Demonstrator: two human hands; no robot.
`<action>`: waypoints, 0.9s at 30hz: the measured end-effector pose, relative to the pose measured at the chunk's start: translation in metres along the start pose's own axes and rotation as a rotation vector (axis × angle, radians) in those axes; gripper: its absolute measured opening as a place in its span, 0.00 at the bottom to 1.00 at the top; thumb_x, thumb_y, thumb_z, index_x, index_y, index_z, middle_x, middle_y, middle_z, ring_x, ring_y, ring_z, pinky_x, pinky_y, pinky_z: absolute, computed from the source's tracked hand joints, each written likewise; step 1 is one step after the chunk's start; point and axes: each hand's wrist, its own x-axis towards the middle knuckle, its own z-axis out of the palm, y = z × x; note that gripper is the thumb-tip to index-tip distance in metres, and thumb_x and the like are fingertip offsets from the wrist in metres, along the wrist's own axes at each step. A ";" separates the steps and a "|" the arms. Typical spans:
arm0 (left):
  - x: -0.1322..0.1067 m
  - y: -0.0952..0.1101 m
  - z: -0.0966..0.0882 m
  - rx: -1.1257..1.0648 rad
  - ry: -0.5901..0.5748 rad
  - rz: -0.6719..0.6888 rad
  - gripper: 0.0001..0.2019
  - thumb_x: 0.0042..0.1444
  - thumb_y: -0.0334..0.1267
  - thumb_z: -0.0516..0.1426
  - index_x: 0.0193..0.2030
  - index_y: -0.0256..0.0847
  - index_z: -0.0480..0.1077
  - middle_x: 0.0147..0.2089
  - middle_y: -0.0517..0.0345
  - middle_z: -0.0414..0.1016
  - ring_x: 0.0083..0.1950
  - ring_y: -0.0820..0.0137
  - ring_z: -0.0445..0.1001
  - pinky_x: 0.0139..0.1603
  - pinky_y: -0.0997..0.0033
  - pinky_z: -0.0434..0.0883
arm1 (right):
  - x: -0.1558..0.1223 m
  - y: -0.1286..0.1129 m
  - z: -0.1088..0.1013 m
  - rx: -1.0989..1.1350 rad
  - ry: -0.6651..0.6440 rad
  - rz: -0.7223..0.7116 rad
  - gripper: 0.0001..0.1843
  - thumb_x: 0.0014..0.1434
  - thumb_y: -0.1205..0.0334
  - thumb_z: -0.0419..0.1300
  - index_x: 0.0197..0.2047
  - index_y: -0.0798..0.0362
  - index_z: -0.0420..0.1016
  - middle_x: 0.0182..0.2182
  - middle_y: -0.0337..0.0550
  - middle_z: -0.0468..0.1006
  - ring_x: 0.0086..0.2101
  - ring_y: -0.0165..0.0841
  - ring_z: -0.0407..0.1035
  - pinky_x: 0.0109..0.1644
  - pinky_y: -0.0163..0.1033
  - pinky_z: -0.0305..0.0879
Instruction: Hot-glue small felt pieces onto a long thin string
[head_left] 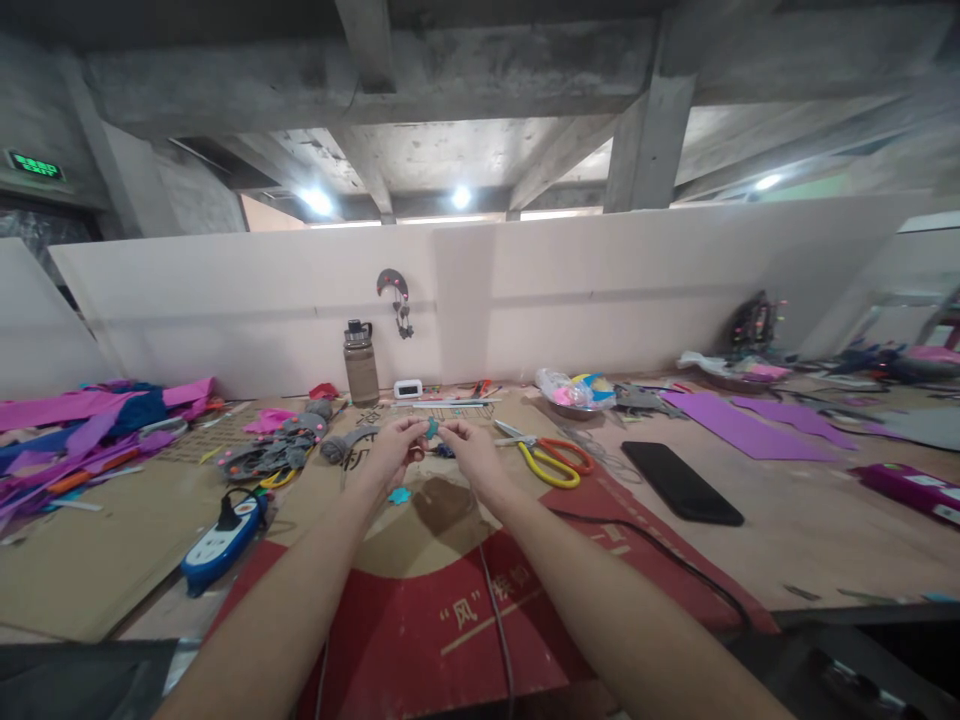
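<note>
Both my hands meet over the cardboard in the middle of the table. Between their fingertips is a small teal piece (432,429), perhaps felt; its exact shape is partly covered by the fingers. My left hand (401,447) pinches it from the left, and my right hand (469,450) pinches it from the right. Just below my left hand lies a flat turquoise flower-shaped cutout (400,496). Scissors with orange and yellow handles (553,461) rest right of my right hand. A roll of grey felt (341,447) sits left of my left hand.
A blue-and-white power strip (223,540) lies at left, near grey felt pieces (281,448). A black phone (679,482) and purple sheets (742,425) are at right. A bottle (361,368) stands by the white partition (540,290). Cables (660,548) cross the red-printed cardboard (420,625).
</note>
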 end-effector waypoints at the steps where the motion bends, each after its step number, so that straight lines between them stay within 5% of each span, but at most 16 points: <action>1: 0.000 0.001 -0.001 -0.001 0.024 0.012 0.13 0.40 0.40 0.65 0.28 0.35 0.69 0.19 0.63 0.65 0.20 0.80 0.63 0.16 0.83 0.56 | 0.000 0.001 0.000 0.002 -0.010 -0.004 0.13 0.48 0.53 0.55 0.27 0.55 0.72 0.23 0.37 0.70 0.26 0.28 0.60 0.32 0.33 0.56; 6: 0.006 0.009 -0.015 -0.057 0.244 0.061 0.14 0.38 0.39 0.64 0.31 0.36 0.68 0.19 0.66 0.64 0.18 0.81 0.63 0.14 0.84 0.50 | -0.002 0.000 -0.001 -0.024 -0.024 0.076 0.15 0.51 0.53 0.52 0.27 0.55 0.72 0.15 0.32 0.59 0.19 0.25 0.52 0.23 0.30 0.49; 13: 0.016 0.022 -0.052 -0.280 0.549 0.140 0.10 0.39 0.33 0.62 0.27 0.37 0.65 0.20 0.66 0.66 0.17 0.81 0.64 0.13 0.85 0.52 | -0.005 -0.020 -0.011 0.097 -0.328 0.308 0.13 0.49 0.53 0.55 0.29 0.54 0.70 0.15 0.28 0.53 0.15 0.20 0.40 0.17 0.29 0.36; 20: 0.016 0.031 -0.062 -0.315 0.543 0.135 0.08 0.41 0.31 0.61 0.27 0.37 0.65 0.20 0.66 0.66 0.18 0.83 0.64 0.13 0.87 0.53 | -0.004 -0.032 -0.033 -0.061 -0.721 0.261 0.18 0.52 0.48 0.55 0.32 0.54 0.75 0.19 0.33 0.64 0.16 0.21 0.47 0.18 0.29 0.42; 22: 0.014 0.029 -0.056 -0.291 0.496 0.115 0.08 0.40 0.32 0.62 0.28 0.35 0.66 0.20 0.65 0.66 0.18 0.82 0.65 0.13 0.86 0.54 | 0.001 -0.029 -0.041 -0.281 -0.588 0.189 0.21 0.56 0.47 0.49 0.31 0.53 0.76 0.21 0.37 0.69 0.17 0.23 0.54 0.21 0.31 0.50; 24: 0.012 0.026 -0.048 -0.217 0.398 0.103 0.09 0.40 0.33 0.63 0.29 0.35 0.68 0.21 0.65 0.66 0.19 0.81 0.66 0.13 0.86 0.55 | 0.009 -0.021 -0.049 -0.592 -0.297 0.095 0.21 0.57 0.50 0.48 0.27 0.53 0.75 0.21 0.40 0.72 0.21 0.27 0.61 0.26 0.33 0.55; 27: 0.010 0.023 -0.040 -0.153 0.313 0.105 0.10 0.41 0.35 0.63 0.31 0.35 0.69 0.21 0.64 0.66 0.19 0.81 0.65 0.13 0.86 0.55 | 0.017 -0.006 -0.057 -0.765 -0.144 0.108 0.16 0.54 0.54 0.55 0.21 0.55 0.72 0.20 0.47 0.73 0.27 0.34 0.67 0.31 0.36 0.56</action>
